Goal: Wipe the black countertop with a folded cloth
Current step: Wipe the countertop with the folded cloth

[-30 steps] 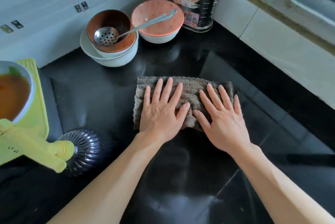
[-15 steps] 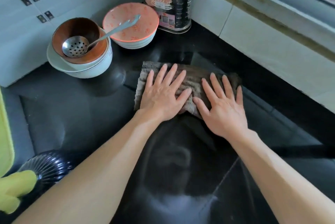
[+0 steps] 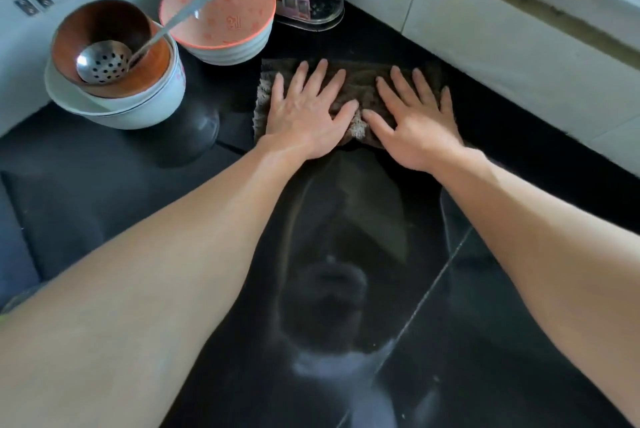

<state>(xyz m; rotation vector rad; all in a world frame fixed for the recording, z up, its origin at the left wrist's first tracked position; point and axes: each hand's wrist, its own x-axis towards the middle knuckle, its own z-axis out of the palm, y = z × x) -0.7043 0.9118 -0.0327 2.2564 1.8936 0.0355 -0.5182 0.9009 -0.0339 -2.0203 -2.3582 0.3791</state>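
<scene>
**Entry: wiping stroke, near the counter's back corner**

Folded grey-brown terry cloth (image 3: 360, 81): pushed from mid-counter towards the back corner of the glossy black stone countertop (image 3: 363, 219), now near the pink patterned ceramic bowl (image 3: 221, 12). Left hand (image 3: 304, 112), right hand (image 3: 412, 116): fingers spread, pressing flat on it. Judgement: forward pass nearly spent; return stroke due.

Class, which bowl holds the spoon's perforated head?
The brown bowl, nested in the white bowl; the pink-rimmed bowl has only the spoon handle over it.
</scene>
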